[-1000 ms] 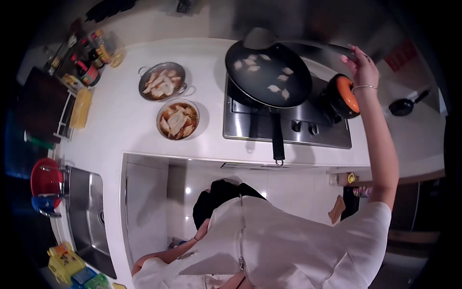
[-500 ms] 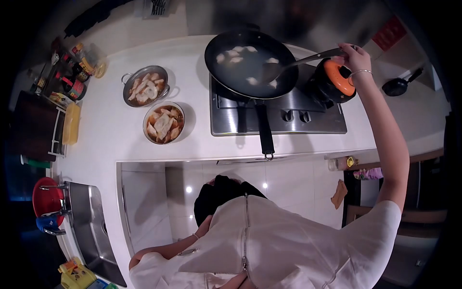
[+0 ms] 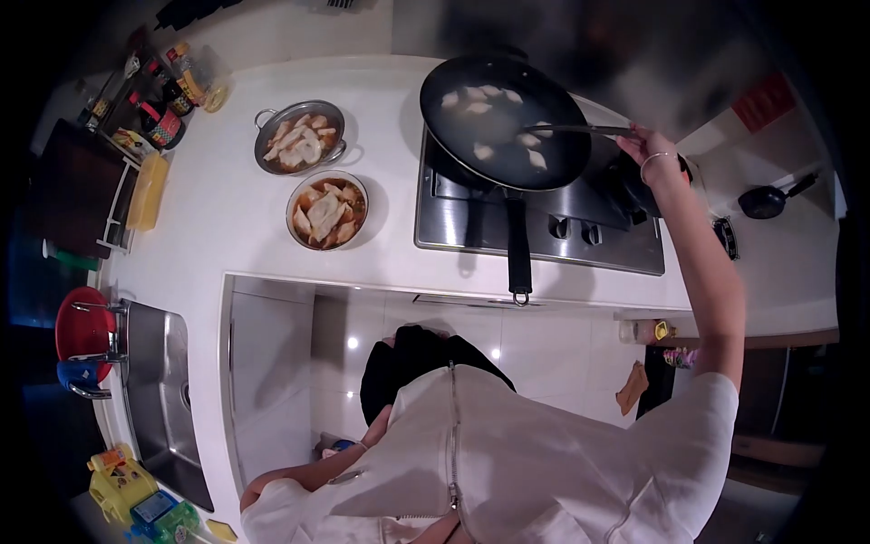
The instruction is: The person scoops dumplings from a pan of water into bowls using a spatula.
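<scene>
My right hand (image 3: 648, 147) is closed round the handle end of a dark ladle (image 3: 589, 130), whose far end dips into a black wok (image 3: 566, 165). Several pale dumplings (image 3: 478, 107) float in the wok's cloudy, steaming water, with a few close to the ladle. My left hand (image 3: 378, 424) rests low against my waist, its fingers hidden by clothing. Left of the stove stand a two-handled metal bowl (image 3: 262, 150) and a round bowl (image 3: 291, 222), both holding dumplings in reddish broth.
The wok's handle (image 3: 517, 249) sticks out toward the counter's front edge. Behind my right wrist a dark pot (image 3: 625, 186) stands on the steel stove (image 3: 471, 227). Sauce bottles (image 3: 163, 127) line the left wall, above a sink (image 3: 163, 390). A small pan (image 3: 763, 201) lies far right.
My right hand has lowered and the ladle has turned, so its broad head no longer shows. The whole view has shifted slightly. My left hand stays at my waist.
</scene>
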Motion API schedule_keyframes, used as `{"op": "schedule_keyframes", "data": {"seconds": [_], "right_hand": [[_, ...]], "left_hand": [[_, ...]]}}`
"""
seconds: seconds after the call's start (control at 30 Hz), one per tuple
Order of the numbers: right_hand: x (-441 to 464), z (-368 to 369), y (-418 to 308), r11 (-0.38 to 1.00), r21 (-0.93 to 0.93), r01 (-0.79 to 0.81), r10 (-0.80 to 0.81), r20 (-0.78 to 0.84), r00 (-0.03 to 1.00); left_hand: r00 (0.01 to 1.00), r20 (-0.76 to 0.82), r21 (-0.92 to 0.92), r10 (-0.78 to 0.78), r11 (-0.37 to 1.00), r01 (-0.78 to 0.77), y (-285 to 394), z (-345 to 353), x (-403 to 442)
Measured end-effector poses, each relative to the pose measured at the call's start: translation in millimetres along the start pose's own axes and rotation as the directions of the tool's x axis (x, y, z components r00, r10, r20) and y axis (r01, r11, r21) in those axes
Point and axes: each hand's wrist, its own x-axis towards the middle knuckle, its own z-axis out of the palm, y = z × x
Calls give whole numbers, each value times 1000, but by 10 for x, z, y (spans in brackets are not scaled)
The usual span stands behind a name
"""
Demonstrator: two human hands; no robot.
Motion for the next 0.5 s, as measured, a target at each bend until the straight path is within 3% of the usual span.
{"op": "schedule_keyframes", "data": {"seconds": [0.17, 0.5], "right_hand": [[125, -63, 322, 957, 207, -204, 193, 75, 978], [195, -28, 664, 928, 344, -142, 102, 132, 986]], "left_hand": [[1000, 19, -15, -13, 1000, 14, -13, -2, 4], [999, 32, -25, -18, 1000, 19, -42, -3, -15]]}}
